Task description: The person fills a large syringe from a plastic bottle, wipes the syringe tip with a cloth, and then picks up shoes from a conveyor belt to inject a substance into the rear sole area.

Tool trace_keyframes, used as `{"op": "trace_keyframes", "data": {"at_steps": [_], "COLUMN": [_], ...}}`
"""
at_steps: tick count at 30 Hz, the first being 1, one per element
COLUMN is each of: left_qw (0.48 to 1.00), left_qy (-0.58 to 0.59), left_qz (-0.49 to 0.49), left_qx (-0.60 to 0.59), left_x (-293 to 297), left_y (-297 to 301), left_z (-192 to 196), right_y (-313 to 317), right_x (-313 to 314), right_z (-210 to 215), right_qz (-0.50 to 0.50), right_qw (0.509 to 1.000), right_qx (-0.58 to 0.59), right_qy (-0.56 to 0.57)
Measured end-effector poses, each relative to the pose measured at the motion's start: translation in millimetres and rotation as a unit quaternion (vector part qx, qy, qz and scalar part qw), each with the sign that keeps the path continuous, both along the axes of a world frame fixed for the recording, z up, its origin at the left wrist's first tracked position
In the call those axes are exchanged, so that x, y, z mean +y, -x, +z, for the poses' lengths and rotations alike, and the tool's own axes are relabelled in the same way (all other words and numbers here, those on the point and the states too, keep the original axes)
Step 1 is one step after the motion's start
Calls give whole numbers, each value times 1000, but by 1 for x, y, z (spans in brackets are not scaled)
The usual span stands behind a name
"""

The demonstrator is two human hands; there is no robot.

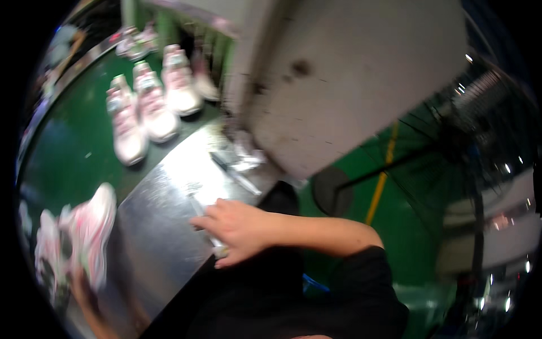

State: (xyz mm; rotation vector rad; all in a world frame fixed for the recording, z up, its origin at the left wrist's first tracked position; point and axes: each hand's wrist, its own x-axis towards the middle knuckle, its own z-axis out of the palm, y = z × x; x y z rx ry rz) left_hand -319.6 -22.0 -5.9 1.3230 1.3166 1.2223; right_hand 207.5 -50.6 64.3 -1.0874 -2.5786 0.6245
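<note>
At the lower left, my left hand is closed on a pink-and-white sneaker, held with its toe up. A second pale pink sneaker is right beside it; whether the same hand grips that one is unclear. My right hand rests low over the near edge of a shiny metal plate. Its fingers curl over a slim pale tool, whose kind is blurred. Farther up the plate lies a thin stick-like tool with a dark end and a light end.
Several pink-and-white sneakers stand on the green surface beyond the plate. Crumpled clear plastic lies by a large pale machine panel. To the right, a black pedestal fan stands on the green floor with a yellow line.
</note>
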Motion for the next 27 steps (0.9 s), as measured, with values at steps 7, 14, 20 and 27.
{"op": "trace_keyframes", "data": {"at_steps": [7, 14, 20, 27], "left_qw": [895, 999, 956, 991], "left_qy": [-206, 21, 216, 85], "left_qz": [-25, -47, 16, -58], "left_qx": [394, 6, 196, -82], "left_x": [-76, -9, 89, 71], "left_y": [-136, -69, -73, -196], "left_z": [32, 29, 2, 57], "right_y": [-6, 11, 6, -17], "right_x": [-6, 5, -18, -48], "right_z": [8, -15, 7, 2], "right_qz": [-23, -30, -17, -177], "right_qw": [997, 996, 985, 805], "right_qx": [-48, 78, 77, 398], "right_qy": [48, 38, 153, 402]}}
